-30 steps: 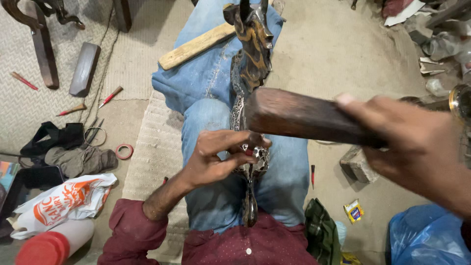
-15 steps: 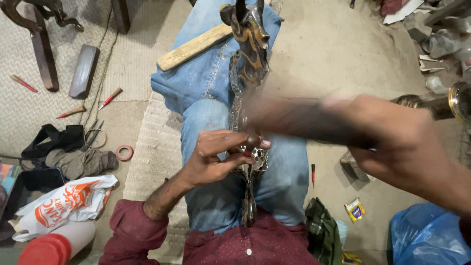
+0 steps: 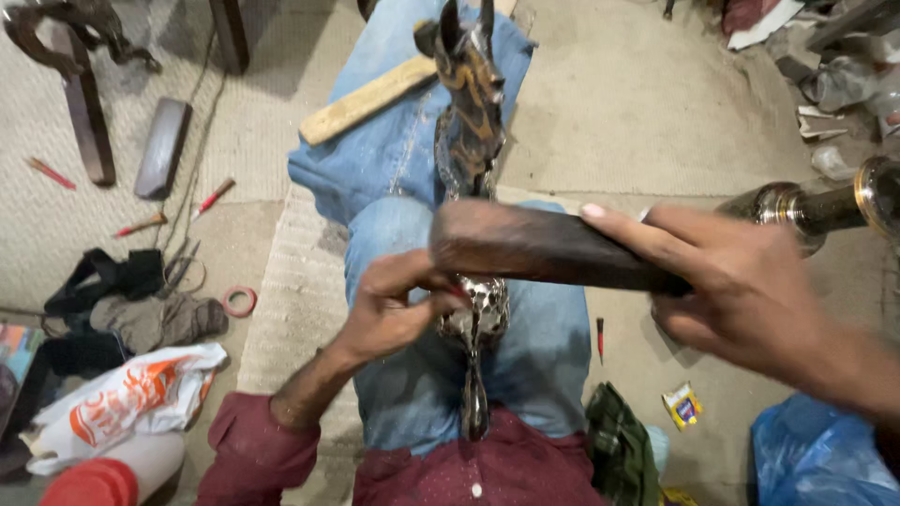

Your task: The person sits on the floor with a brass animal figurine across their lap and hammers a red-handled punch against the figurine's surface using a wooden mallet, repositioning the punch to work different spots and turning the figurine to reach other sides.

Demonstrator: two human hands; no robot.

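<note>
Head camera looked down on a person seated on the floor, legs in blue jeans (image 3: pixel 525 365) stretched away from the viewer. Along the lap lay a carved animal figure (image 3: pixel 469 122), dark with patterned metal covering, its horned head pointing far and its slim end resting near the maroon shirt (image 3: pixel 487 473). Right hand (image 3: pixel 750 290) was clamped around one end of a dark wooden block (image 3: pixel 544 248), held crosswise just above the figure's middle. Left hand (image 3: pixel 389 309) had its fingertips pinched together against the figure's metal-clad body, right under the block; whatever small piece they pinched was too tiny to make out. A pale wooden slat (image 3: pixel 370 98) lay across the far leg. On the left floor sat a white plastic bag (image 3: pixel 122 408), a dark flat bar (image 3: pixel 162 148), a red ring (image 3: pixel 239 301) and red-handled tools (image 3: pixel 214 198). A blue bag (image 3: pixel 811 459) lay at near right.
</note>
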